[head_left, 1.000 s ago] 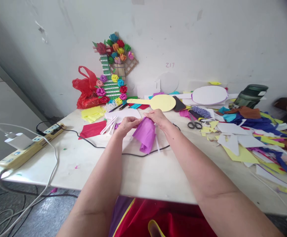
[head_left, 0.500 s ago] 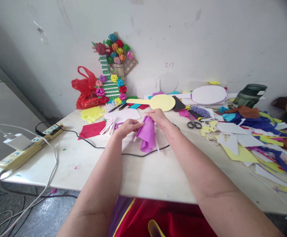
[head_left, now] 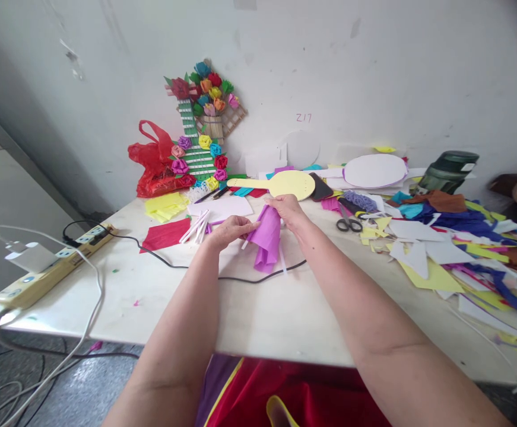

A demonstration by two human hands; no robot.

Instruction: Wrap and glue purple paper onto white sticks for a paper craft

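Observation:
Between my two hands hangs a sheet of purple crepe paper (head_left: 267,242), its top edge wrapped along a thin slanted roll and its lower end loose and curling. My left hand (head_left: 234,230) pinches the roll's lower left end, where a white stick tip (head_left: 245,244) pokes out. My right hand (head_left: 286,209) grips the upper right end between thumb and fingers. Left of my left hand lie several white paper sticks (head_left: 196,226), partly on a red paper piece (head_left: 164,235). A pale strip (head_left: 284,261) lies just below my right hand, crossing a black cable (head_left: 253,280).
A yellow guitar-shaped cutout (head_left: 291,185) lies behind my hands. Scissors (head_left: 349,225) and heaped paper scraps (head_left: 436,237) spread to the right, near a green bottle (head_left: 447,172). Paper-flower decorations (head_left: 202,154) and a red bag (head_left: 154,160) stand against the wall. A power strip (head_left: 53,267) sits left.
The purple paper has shifted slightly right and up with my right hand, and its hanging end has swung a little. My left hand stays almost where it was.

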